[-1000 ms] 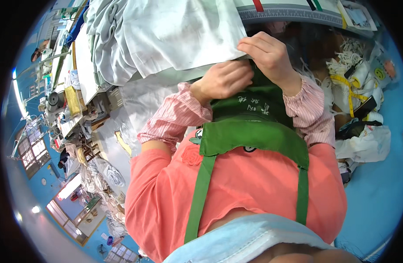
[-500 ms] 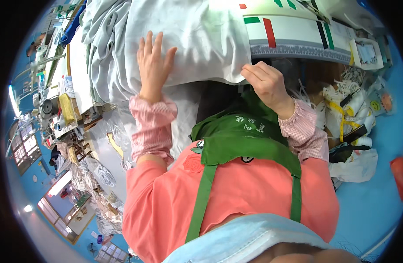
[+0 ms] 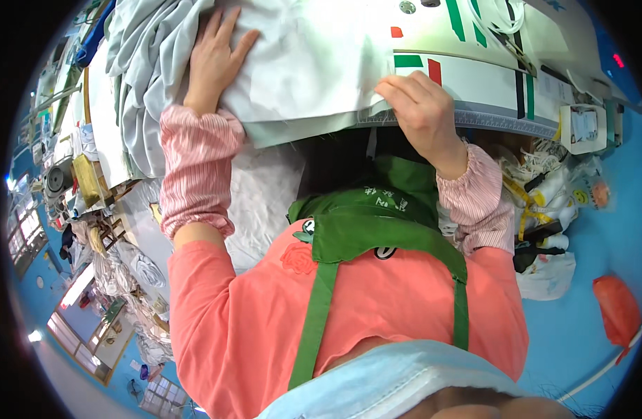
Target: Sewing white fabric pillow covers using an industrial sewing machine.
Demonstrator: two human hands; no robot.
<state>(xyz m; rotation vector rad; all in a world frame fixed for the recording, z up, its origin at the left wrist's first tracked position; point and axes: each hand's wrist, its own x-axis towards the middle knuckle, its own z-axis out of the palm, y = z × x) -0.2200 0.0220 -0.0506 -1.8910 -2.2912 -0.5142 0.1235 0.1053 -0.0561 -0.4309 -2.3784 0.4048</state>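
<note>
A large piece of pale grey-white fabric (image 3: 300,70) covers the left part of the white work table and overhangs its front edge. Flat on it, with fingers stretched out, rests my left hand (image 3: 215,61), beside thick gathered folds (image 3: 150,84). My right hand (image 3: 422,112) pinches the fabric's right edge between thumb and fingertips, near the ruler strip. Along the front hem a second layer (image 3: 300,129) with a frayed edge shows beneath the upper one. Both forearms wear pink striped sleeve covers.
A ruler strip (image 3: 502,121) runs along the table front, with red and green tape marks (image 3: 434,71) behind it. At right stand a small white box (image 3: 583,129) and a heap of thread cones with a yellow tape measure (image 3: 530,209). A red bag (image 3: 616,307) lies on the blue floor.
My left hand has slid left and farther away across the fabric. The right hand has moved slightly, still pinching the edge. The fabric's edge now lies farther back, showing a lower layer.
</note>
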